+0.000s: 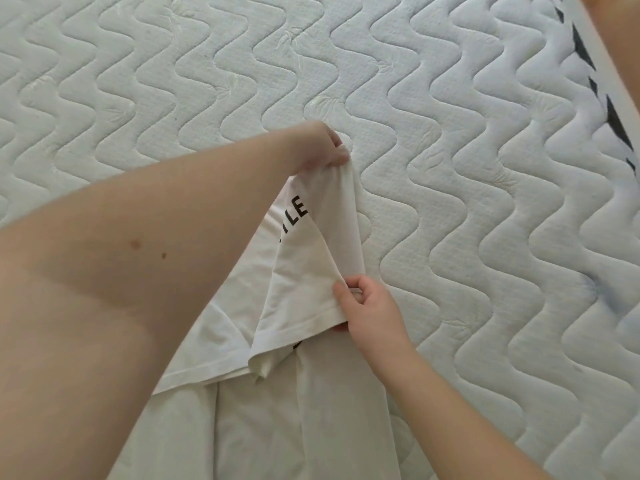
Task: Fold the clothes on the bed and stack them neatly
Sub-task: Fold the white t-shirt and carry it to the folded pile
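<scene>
White cotton T-shirt with black lettering [311,271]: one, lying on quilted white wave-stitched mattress [450,133]. Two bare hands showing. Left hand [325,147] reaching far, fingers curling tight, pinching upper fold of shirt, lifting it. Right hand [367,306] nearer, thumb and fingers pinching hemmed edge. Shirt stretching between both hands, remainder lying flat below, toward person.

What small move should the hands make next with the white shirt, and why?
Probably carry the lifted side across and lay it flat on the rest of the shirt. The left hand pinches the far corner and the right hand grips the hem, so this flap hangs raised over the mattress, fold unfinished.
</scene>
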Available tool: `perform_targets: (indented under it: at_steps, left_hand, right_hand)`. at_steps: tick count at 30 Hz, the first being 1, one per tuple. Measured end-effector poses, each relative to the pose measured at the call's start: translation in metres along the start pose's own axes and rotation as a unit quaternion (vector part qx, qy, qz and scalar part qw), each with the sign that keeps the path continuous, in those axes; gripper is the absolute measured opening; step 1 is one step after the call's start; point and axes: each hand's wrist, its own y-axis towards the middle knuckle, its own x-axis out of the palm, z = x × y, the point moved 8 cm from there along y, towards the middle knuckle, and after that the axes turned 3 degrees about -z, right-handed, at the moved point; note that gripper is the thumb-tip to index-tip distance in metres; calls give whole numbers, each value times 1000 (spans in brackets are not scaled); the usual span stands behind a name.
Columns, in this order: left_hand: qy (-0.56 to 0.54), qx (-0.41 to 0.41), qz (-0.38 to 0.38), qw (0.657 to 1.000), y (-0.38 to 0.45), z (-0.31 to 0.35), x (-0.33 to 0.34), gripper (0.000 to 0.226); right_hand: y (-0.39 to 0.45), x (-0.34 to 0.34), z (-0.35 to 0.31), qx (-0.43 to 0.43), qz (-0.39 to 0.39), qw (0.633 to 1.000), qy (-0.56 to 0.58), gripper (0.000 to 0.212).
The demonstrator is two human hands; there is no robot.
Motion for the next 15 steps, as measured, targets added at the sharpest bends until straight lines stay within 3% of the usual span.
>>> perform_targets:
  at_steps: [5, 9, 12, 15]
  left_hand:
    - [-148, -29, 65, 986, 4, -17, 8, 30]
    - [-187, -17, 130, 974, 0, -23, -3, 36]
    - [-89, -25, 93, 991, -8, -36, -3, 42]
    - [-56, -35, 27, 997, -15, -46, 6, 44]
  right_hand:
    - [-4, 0, 7, 11, 17, 1000, 21, 17]
    - [-10, 1, 8, 11, 0, 1000, 0, 16]
    - [-12, 5, 5, 25, -9, 1000, -3, 20]
    - [-17, 13, -1, 33, -32, 998, 45, 37]
